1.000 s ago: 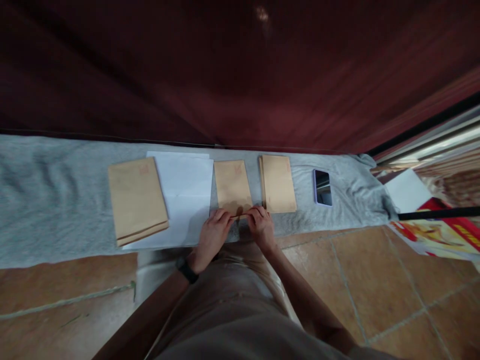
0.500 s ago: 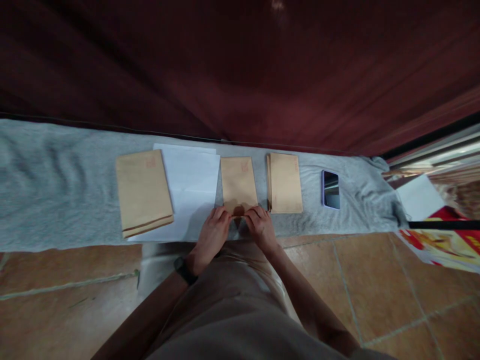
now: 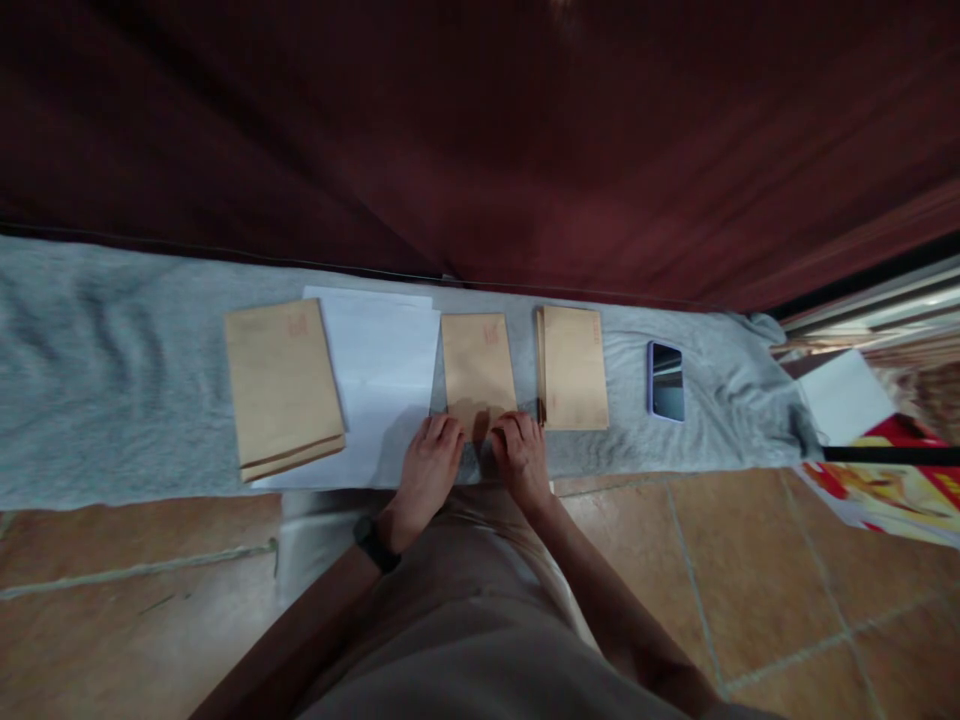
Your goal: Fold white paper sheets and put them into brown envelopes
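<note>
A small brown envelope lies on the grey cloth in front of me. My left hand and my right hand rest side by side at its near edge, fingers curled and pressing down on that edge. A black band circles my left wrist. To the left lies a white sheet of paper, partly under a stack of larger brown envelopes. Another stack of brown envelopes lies just right of my right hand.
A phone with a pale case lies on the cloth further right. A dark red curtain hangs behind the cloth. Tiled floor runs along the near side. White paper and a red and yellow printed item lie at the far right.
Both hands stay at the envelope's near edge, and the fingertips have shifted slightly onto it. The view has shifted a little between frames.
</note>
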Motion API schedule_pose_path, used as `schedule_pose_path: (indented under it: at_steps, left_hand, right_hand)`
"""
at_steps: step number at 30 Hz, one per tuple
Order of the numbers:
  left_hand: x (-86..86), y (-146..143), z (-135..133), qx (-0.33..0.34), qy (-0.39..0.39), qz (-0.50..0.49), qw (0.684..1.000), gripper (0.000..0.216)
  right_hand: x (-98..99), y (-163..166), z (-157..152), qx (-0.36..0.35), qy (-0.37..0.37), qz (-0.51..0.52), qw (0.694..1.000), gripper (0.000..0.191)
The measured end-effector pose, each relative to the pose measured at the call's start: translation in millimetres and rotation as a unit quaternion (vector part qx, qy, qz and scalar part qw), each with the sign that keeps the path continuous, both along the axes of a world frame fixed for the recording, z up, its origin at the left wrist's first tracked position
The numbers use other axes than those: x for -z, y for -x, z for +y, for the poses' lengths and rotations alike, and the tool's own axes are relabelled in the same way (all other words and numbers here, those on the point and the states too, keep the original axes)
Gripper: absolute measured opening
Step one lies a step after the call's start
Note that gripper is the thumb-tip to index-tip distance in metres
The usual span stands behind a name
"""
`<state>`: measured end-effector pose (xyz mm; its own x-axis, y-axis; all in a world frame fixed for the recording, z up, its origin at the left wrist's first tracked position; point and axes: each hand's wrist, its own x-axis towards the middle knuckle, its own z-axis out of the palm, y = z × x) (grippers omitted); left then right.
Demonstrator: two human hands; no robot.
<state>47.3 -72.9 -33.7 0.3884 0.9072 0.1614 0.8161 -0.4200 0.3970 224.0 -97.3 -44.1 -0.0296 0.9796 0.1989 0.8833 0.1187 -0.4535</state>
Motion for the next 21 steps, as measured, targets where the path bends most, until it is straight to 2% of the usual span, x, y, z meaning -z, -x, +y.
schedule_pose_path:
  at_steps: [2, 7, 11, 21]
  left_hand:
    - [3.5, 0, -4, 0.024, -0.011, 0.037, 0.999, 0.022]
    - [22.1, 9, -20, 0.109, -0.039, 0.050, 0.992, 0.044]
    - [30.4, 18, -29, 0.123, -0.059, 0.033, 0.990, 0.052]
    - [24.5, 23, -31, 0.099, -0.073, 0.032, 0.992, 0.051]
  right_hand:
    - [-3.1, 5, -4, -0.012, -0.006, -0.005, 1.000, 0.026]
    - [-7.1, 21, -23, -0.117, 0.017, 0.027, 0.993, 0.047]
    - [-0.6, 24, -37, -0.114, 0.038, -0.025, 0.992, 0.057]
    - [7.0, 2, -43, -0.062, 0.043, -0.057, 0.995, 0.058]
